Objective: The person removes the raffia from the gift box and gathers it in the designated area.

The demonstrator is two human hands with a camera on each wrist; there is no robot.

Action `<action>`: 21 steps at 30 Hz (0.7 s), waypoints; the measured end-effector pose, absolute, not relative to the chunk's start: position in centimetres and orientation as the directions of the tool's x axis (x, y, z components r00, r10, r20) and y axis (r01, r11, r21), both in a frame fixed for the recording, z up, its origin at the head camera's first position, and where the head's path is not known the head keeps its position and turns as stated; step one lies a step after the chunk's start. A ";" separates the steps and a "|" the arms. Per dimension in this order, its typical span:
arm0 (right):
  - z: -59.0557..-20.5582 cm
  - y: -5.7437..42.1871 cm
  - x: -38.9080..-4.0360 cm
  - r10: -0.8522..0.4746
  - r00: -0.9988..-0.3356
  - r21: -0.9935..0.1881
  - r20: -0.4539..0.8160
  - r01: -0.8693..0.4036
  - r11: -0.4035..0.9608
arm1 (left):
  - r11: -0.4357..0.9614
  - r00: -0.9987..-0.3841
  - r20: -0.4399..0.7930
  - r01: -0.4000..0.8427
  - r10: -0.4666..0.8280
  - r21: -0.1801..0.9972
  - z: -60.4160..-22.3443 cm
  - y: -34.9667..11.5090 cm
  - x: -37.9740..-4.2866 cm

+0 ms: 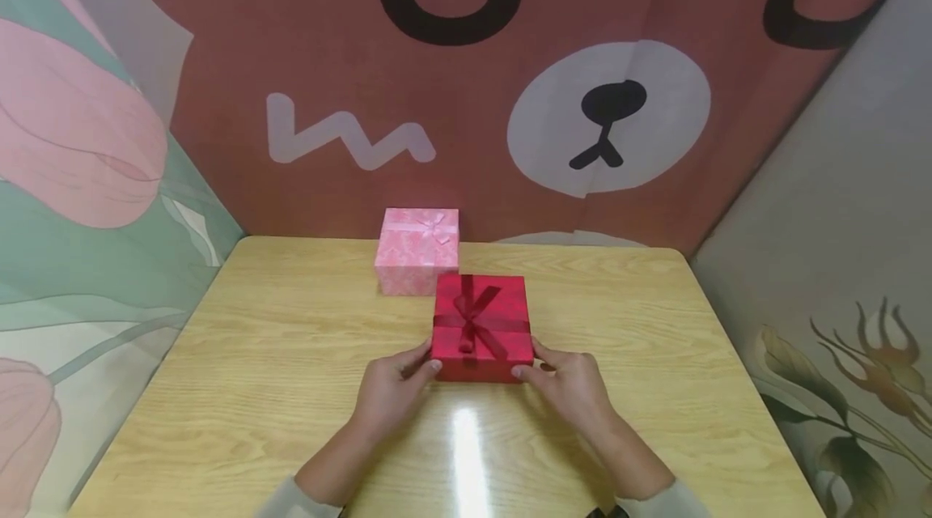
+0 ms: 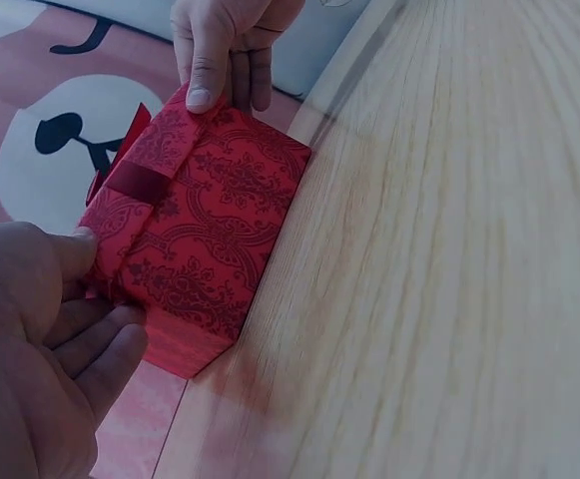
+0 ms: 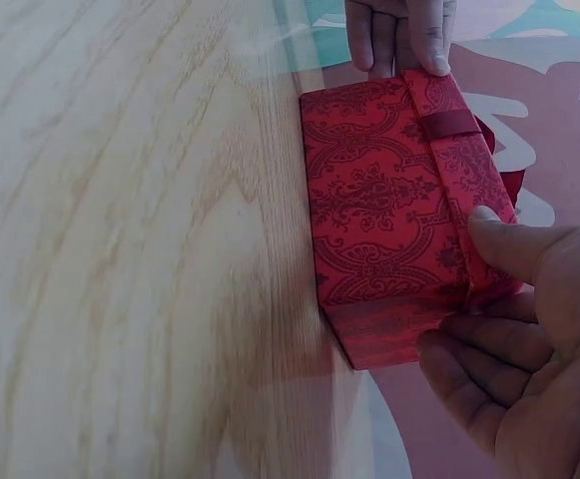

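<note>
A red gift box (image 1: 517,303) with a dark red patterned surface and a ribbon bow on its lid sits near the middle of the wooden table. My left hand (image 1: 389,388) grips its left side by the lid, thumb on the front corner. On the opposite side my right hand (image 1: 575,388) holds the lid in the same way, thumb at the front right corner. Both wrist views show the lid (image 2: 175,135) on the box body (image 3: 369,200), fingers along the sides. Behind and to the left stands a pink gift box (image 1: 415,279) with a pale bow, partly overlapped by the red one.
The wooden table (image 1: 277,324) ends at a back wall (image 1: 335,202) printed with a bear face. Patterned side walls (image 1: 95,275) flank it on the left and right. A bright light reflection lies on the tabletop in front of the red box.
</note>
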State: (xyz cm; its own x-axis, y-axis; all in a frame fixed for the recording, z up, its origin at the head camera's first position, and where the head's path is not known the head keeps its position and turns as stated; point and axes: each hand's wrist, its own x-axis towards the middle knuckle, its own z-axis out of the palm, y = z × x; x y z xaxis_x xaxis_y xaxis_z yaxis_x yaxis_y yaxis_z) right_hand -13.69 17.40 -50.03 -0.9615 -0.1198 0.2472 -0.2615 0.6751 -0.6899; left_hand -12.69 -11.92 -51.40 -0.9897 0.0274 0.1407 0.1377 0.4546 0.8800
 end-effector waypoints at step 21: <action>-50.2 16.3 -14.1 -0.170 -0.925 -0.644 0.339 -0.360 0.675 | 0.437 -0.971 0.238 0.222 0.018 0.872 -51.0 -13.1 -12.3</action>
State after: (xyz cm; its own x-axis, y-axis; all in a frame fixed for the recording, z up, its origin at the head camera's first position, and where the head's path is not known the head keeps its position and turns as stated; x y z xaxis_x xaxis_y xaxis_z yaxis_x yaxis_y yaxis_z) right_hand -14.12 16.32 -50.21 -0.9254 -0.1702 0.3386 -0.3599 0.6748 -0.6443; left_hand -12.35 -13.13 -51.04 -0.9711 0.0183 0.2381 0.2219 0.4372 0.8716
